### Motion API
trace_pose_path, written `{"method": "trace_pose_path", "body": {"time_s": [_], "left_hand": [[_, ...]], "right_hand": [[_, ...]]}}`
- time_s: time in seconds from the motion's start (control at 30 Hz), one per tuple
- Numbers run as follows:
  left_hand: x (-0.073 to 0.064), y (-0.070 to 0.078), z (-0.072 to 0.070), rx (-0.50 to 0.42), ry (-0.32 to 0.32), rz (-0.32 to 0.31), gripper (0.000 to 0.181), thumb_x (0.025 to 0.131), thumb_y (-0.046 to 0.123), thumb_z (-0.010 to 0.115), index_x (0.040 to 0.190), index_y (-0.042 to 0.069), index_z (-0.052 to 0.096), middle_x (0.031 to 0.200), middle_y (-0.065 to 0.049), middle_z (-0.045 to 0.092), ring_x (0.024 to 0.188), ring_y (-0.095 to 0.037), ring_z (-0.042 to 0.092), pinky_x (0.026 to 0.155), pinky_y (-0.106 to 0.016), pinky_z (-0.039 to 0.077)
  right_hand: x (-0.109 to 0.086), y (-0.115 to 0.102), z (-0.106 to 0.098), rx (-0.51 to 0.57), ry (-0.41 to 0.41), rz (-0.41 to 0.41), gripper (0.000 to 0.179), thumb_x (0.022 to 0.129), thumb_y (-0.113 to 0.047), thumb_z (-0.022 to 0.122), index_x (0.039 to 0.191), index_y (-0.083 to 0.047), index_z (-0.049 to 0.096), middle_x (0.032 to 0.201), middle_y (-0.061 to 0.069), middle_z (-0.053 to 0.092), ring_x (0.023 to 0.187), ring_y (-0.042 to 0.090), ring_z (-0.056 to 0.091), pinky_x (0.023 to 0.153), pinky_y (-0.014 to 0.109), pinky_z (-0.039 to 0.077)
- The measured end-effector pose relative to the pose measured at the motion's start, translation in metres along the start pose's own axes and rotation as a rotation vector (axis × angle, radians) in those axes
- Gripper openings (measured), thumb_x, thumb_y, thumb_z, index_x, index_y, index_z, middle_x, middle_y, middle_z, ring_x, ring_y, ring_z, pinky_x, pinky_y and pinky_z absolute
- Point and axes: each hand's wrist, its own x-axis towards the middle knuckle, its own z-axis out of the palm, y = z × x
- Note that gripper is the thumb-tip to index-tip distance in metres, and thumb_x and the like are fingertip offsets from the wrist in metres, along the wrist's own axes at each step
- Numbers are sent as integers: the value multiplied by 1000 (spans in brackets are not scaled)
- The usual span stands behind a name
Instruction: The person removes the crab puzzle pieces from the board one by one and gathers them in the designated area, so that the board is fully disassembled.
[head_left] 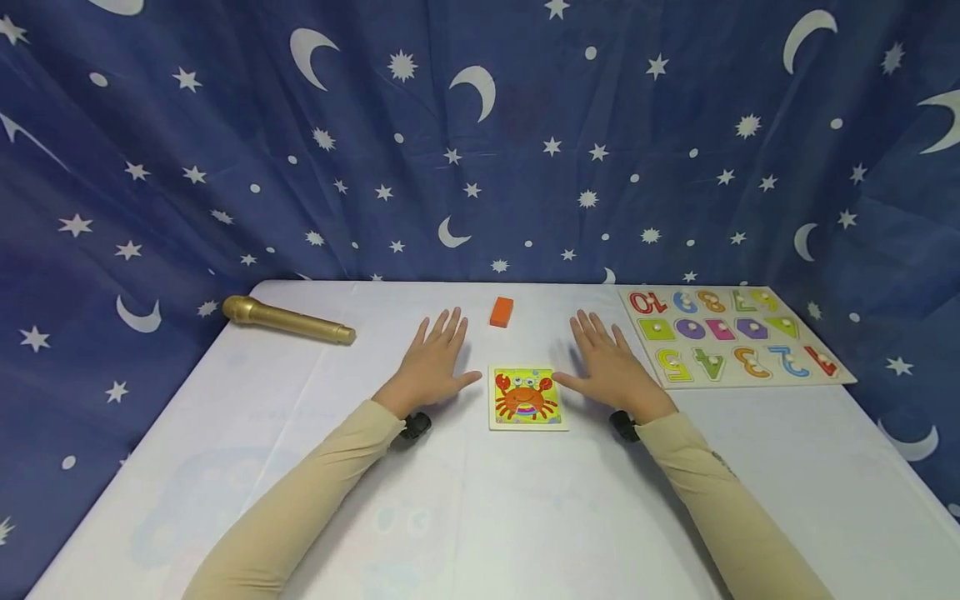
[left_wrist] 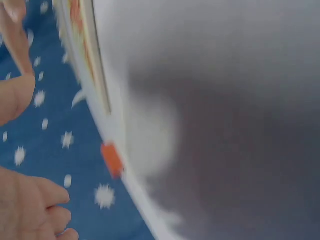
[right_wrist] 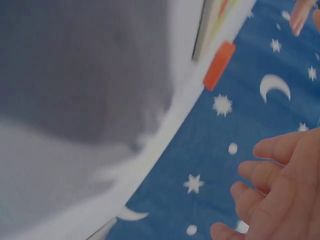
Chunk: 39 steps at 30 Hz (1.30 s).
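Your left grip (head_left: 432,368) and right grip (head_left: 611,368) hover above the desk (head_left: 517,517), both spread with fingers (head_left: 452,326) straight; the crab picture board (head_left: 527,400) lies between them, the orange block (head_left: 502,312) farther back.

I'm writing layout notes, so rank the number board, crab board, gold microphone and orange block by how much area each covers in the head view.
1. Number board
2. Crab board
3. Gold microphone, long but slim
4. Orange block
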Motion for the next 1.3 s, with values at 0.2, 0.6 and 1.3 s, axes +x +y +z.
{"method": "trace_pose_path", "body": {"time_s": [0.2,0.6,1.3], "left_hand": [[-3,12,4,-25,-85,123,89,89,61,48,151,7,12,159,-8,3,147,-26,1,119,-45,2],[-8,19,4,11,-238,230,89,88,65,42,150,7,16,159,-8,9,147,-24,4,120,-43,4],[23,19,11,-528,-64,208,70,82,15,72,142,1,38,118,-8,65,113,-19,60,101,-33,45]], "right_hand": [[-5,-11,5,-38,-22,-110,100,82,-60,58,149,1,17,157,18,14,145,35,11,116,57,9],[-13,-15,13,-113,-171,-239,101,79,-69,54,148,-2,24,156,15,21,144,32,19,116,54,13],[-9,-17,15,-115,-285,-267,100,80,-71,51,147,-1,25,154,15,25,143,32,23,115,54,17]]}}
